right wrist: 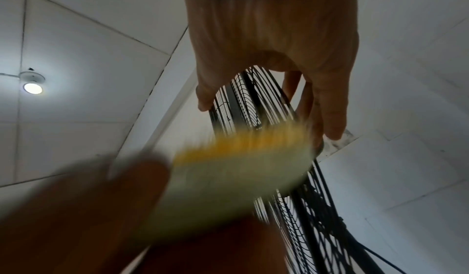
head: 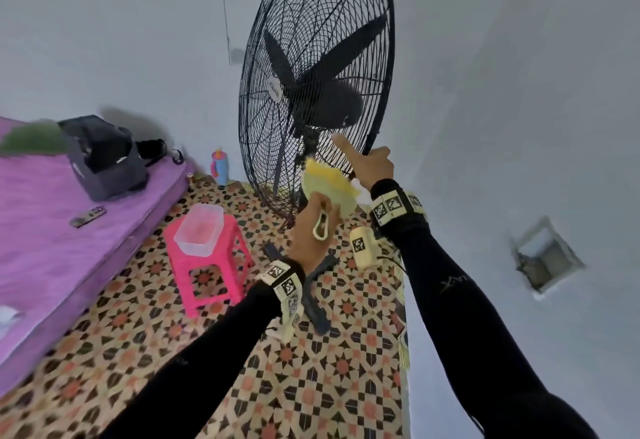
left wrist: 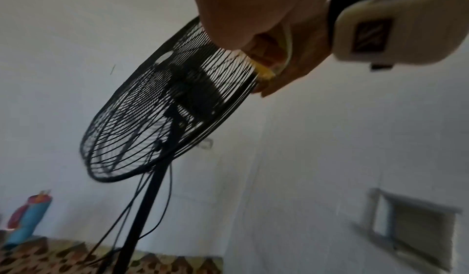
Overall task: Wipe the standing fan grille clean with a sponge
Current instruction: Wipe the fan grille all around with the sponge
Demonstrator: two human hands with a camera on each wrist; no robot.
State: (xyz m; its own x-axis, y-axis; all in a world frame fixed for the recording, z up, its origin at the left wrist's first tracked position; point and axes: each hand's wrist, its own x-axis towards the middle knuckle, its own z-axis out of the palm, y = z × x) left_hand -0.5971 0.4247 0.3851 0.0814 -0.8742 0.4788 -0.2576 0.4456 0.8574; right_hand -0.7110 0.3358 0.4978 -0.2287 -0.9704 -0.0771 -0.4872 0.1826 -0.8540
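A black standing fan [head: 311, 68] rises in front of me against the grey wall. My left hand [head: 313, 220] grips a yellow-green sponge [head: 329, 186] and holds it against the lower part of the grille [head: 263, 148]. My right hand [head: 367, 163] grips the grille's lower right rim, with the thumb laid over the wires. In the right wrist view the thumb and fingers [right wrist: 332, 122] curl round the rim [right wrist: 253, 101], and the sponge [right wrist: 236, 162] is a blur just below. In the left wrist view the sponge [left wrist: 264, 71] touches the grille's edge [left wrist: 228, 106].
A pink stool [head: 225, 265] with a clear plastic tub [head: 199, 234] stands left of the fan's base [head: 318, 286] on the patterned floor. A purple bed [head: 45, 231] with a dark bag [head: 104, 158] lies further left. A blue bottle [head: 220, 165] stands by the wall. A vent [head: 547, 258] is low on the right wall.
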